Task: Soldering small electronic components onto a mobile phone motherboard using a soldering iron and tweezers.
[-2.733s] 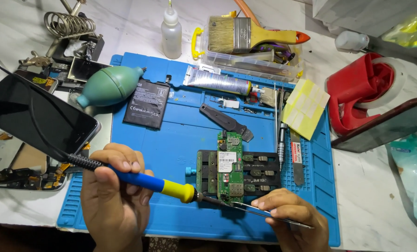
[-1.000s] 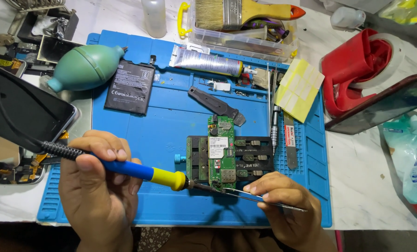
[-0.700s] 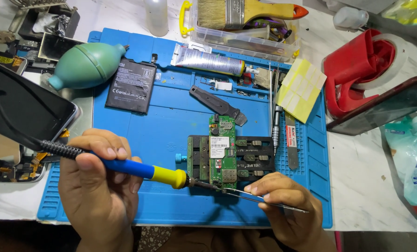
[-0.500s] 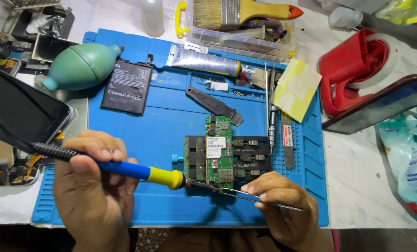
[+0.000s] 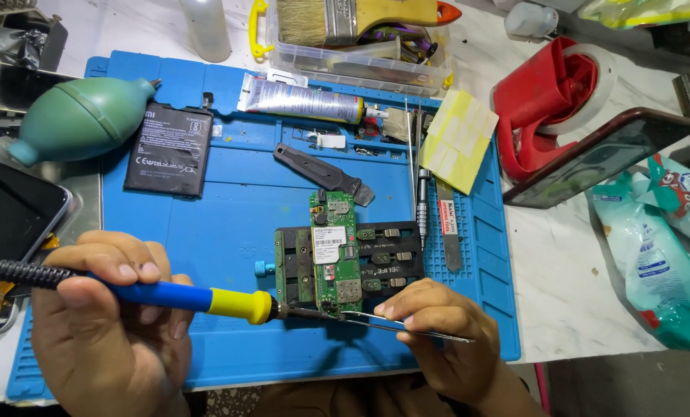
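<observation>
My left hand (image 5: 106, 324) grips a blue and yellow soldering iron (image 5: 198, 299) whose tip reaches the bottom edge of a green circuit board (image 5: 334, 255). The board is clamped upright in a black holder (image 5: 383, 251) on the blue work mat (image 5: 229, 224). My right hand (image 5: 438, 340) pinches thin metal tweezers (image 5: 395, 324), their points meeting the iron's tip at the board's lower edge.
On the mat lie a black phone battery (image 5: 167, 150), a paste tube (image 5: 299, 99), a black pry tool (image 5: 323, 174), a screwdriver (image 5: 422, 201) and yellow sticky notes (image 5: 459, 139). A green air blower (image 5: 79, 120) and a phone (image 5: 9, 212) sit left; a red tape dispenser (image 5: 546, 100) right.
The view has shifted slightly and drawn closer. Both hands stay at the board's lower edge with the iron and tweezers held in the same way.
</observation>
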